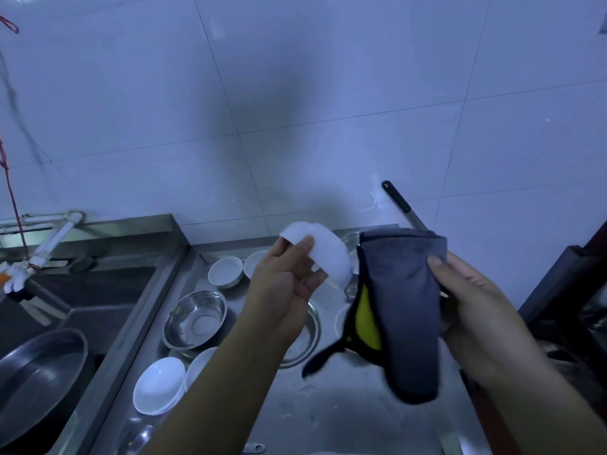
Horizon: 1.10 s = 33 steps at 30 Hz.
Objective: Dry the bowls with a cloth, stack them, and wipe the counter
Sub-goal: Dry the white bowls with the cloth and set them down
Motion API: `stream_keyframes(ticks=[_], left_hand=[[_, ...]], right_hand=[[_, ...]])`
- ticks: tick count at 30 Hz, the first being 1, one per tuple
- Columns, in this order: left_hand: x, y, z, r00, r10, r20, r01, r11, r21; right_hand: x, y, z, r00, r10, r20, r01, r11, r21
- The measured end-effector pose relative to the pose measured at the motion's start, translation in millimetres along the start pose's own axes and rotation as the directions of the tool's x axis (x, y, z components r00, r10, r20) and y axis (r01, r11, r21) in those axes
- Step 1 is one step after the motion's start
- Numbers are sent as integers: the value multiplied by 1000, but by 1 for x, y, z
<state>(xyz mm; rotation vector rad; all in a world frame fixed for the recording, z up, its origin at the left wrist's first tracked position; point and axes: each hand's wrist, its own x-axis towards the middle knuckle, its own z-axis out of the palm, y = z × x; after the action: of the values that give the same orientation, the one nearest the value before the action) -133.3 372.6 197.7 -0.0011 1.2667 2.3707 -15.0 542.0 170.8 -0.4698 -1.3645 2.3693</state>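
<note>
My left hand holds a white bowl by its rim, tipped on its side above the steel counter. To its right, my right hand grips a grey cloth with a yellow inner side, which hangs down, a small gap apart from the bowl. On the counter lie more white bowls: one at the back, another behind my left hand, two overlapping at the front left. A steel bowl sits between them, and another steel bowl is partly hidden under my left wrist.
A sink with a large steel pan lies to the left, below a white tap. A dark-handled utensil leans on the tiled wall behind the cloth. Dark furniture stands at the right edge.
</note>
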Motion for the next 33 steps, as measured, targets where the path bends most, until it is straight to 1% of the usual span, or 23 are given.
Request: stream_keyframes(ticks=[1,2,3,4,5,6,7,9,11,14,16,18,20,21,22,23,25,26,28,29,30,31,33], left_hand=[[0,-4,-4,999,-33,-6,33,999,27],[0,-9,-6,997,-73,-5,74,996,53],[-1,-15,-8,993,-119,-1,119,991,67],[-3,-21,-7,987,-164,0,163,984,71],[-4,-27,-5,979,-204,-6,204,977,63],[-4,-33,-3,970,-242,-12,242,969,44],[-4,-38,2,961,-277,-13,277,961,10],[-2,-45,10,938,-346,-14,344,937,-63],[-1,-49,13,919,-391,-50,385,918,-92],[-4,-53,5,883,-449,-133,417,883,-215],[-8,-53,-1,857,-494,-144,441,850,-289],[-11,-54,-5,842,-519,-147,463,835,-296],[-10,-55,-13,827,-547,-126,503,822,-268],[-11,-53,-17,819,-565,-102,532,813,-235],[-11,-50,-23,809,-585,-60,567,802,-188],[-13,-45,-29,795,-607,-3,601,788,-131],[-17,-36,-42,798,-599,73,600,800,9],[-17,-33,-48,834,-546,84,542,838,66],[-18,-30,-58,935,-353,32,338,916,215],[-20,-29,-62,967,-255,23,234,915,330],[-22,-30,-67,979,-195,54,150,879,452],[-26,-34,-69,973,-200,118,102,827,553],[-38,-46,-66,907,-345,242,117,758,642]], right_hand=[[6,-2,-6,999,11,-51,-11,1000,-14],[10,-4,-13,993,-23,-119,18,999,-42],[13,-5,-18,979,-105,-175,88,991,-103],[14,-5,-20,954,-223,-199,179,959,-220],[14,-4,-20,918,-359,-172,278,887,-368],[13,-1,-18,876,-472,-98,365,782,-505],[10,5,-13,844,-536,6,436,681,-588],[2,24,-2,826,-526,203,515,555,-654],[-5,46,4,826,-471,310,537,491,-686],[-9,66,-3,876,-373,306,459,447,-768],[-12,76,-8,876,-369,311,433,317,-844],[-14,86,-8,842,-423,335,437,170,-883],[-17,92,-7,828,-453,331,416,100,-904],[-17,92,-7,837,-459,299,384,101,-918],[-16,91,-8,861,-447,241,335,143,-931],[-14,89,-11,898,-412,155,267,229,-936],[-11,84,-23,962,-272,-21,114,472,-874],[-11,82,-31,973,-213,-87,55,584,-810],[-17,80,-46,973,-151,-177,-10,732,-681],[-23,81,-52,969,-127,-214,-33,787,-616],[-28,82,-56,964,-100,-248,-53,838,-542],[-33,83,-59,956,-73,-286,-74,879,-471],[-40,81,-63,937,-46,-347,-92,925,-370]])
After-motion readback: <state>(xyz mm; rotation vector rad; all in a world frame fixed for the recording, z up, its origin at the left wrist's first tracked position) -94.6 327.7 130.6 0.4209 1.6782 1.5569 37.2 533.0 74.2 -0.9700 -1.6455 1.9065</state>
